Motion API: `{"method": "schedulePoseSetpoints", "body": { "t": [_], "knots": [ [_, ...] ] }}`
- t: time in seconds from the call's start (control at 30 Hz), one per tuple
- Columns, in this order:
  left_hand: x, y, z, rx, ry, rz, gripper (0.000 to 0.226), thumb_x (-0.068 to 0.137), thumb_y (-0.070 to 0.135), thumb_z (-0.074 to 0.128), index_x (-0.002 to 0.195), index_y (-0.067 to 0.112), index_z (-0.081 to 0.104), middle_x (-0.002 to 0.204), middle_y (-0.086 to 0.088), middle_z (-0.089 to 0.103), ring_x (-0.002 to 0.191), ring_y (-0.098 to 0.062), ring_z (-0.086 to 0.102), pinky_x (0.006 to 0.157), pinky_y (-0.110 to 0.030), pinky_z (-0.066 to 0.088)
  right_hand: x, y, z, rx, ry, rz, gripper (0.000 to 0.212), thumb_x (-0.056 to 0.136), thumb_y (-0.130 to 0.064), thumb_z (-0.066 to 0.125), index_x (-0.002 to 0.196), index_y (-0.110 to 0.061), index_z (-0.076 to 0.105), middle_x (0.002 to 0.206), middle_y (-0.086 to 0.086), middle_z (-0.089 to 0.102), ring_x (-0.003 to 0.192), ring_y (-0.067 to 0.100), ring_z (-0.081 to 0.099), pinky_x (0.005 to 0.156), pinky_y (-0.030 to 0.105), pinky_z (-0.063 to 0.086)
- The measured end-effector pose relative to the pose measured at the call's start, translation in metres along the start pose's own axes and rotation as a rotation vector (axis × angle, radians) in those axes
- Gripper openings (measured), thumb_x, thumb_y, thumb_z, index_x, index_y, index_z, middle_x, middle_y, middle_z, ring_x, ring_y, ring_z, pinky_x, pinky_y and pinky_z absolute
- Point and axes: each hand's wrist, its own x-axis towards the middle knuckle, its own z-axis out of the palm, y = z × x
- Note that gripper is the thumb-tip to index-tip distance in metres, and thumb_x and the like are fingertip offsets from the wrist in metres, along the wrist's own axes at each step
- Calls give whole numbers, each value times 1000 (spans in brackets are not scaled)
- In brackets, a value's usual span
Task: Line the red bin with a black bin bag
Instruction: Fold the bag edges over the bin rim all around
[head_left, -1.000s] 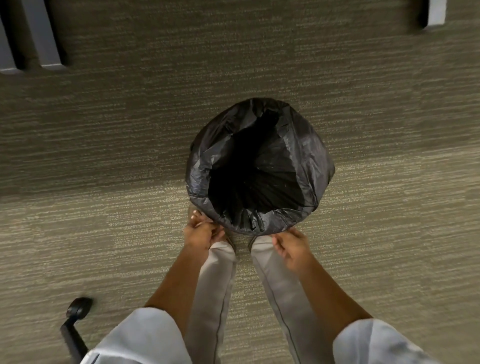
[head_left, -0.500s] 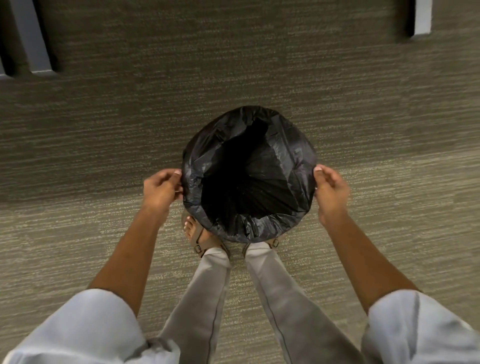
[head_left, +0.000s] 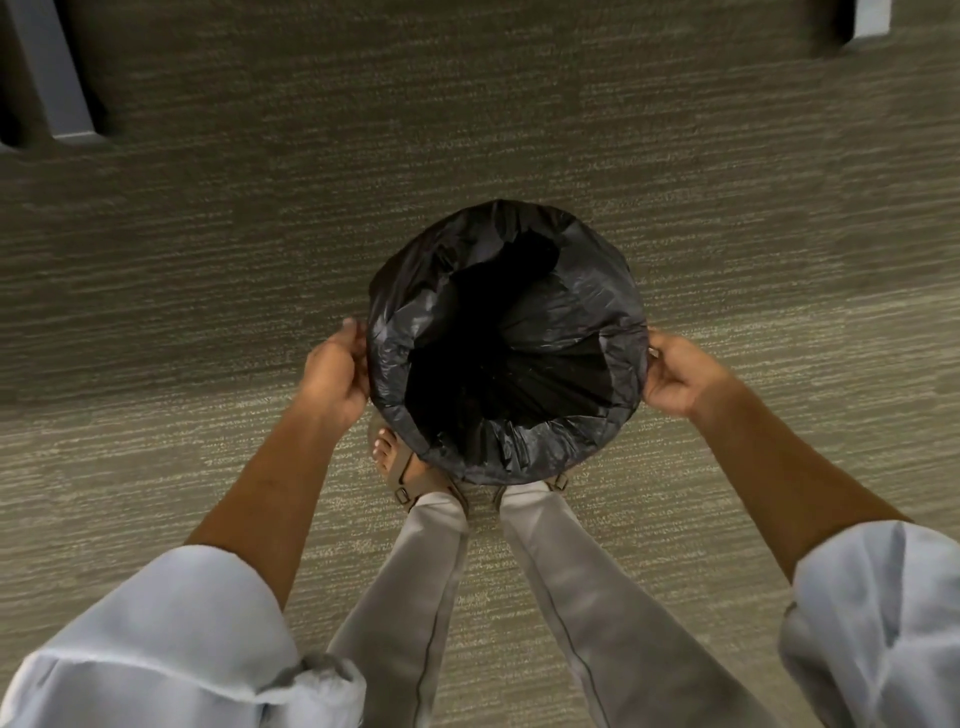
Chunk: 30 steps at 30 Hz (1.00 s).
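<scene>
Person stands over bin on carpet (head_left: 208, 312), black bin bag (head_left: 587, 291) already folded over rim all round; red of bin hidden under plastic. Left hand (head_left: 335, 376) and right hand (head_left: 675, 379) flank it at opposite sides, each curled onto bag's turned-down edge. Bag mouth lies between hands, equally near both; next tug likely downward.
</scene>
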Motion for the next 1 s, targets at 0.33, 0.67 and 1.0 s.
{"method": "schedulePoseSetpoints", "body": {
  "t": [0.33,0.67,1.0],
  "knots": [
    [-3,14,8,243,-68,-21,27,97,20,47,90,14,72,78,1,78,80,-15,71,71,-32,58,-4,-15,8,-261,-27,-343,30,100,-31,45,104,-10,66,101,4,69,93,19,65,79,35,55],
    [3,13,16,362,-32,-210,30,97,17,45,87,9,72,82,-8,76,73,-21,74,53,-32,60,7,-19,-7,-155,-144,60,33,98,-26,48,119,-6,63,110,15,73,102,30,71,88,47,58],
    [10,11,17,320,70,-130,19,93,12,53,98,6,71,94,-8,73,80,-21,71,55,-31,60,6,-18,-7,-119,-84,46,36,102,-22,41,99,-4,72,95,14,78,87,27,76,66,39,62]
  ]
}}
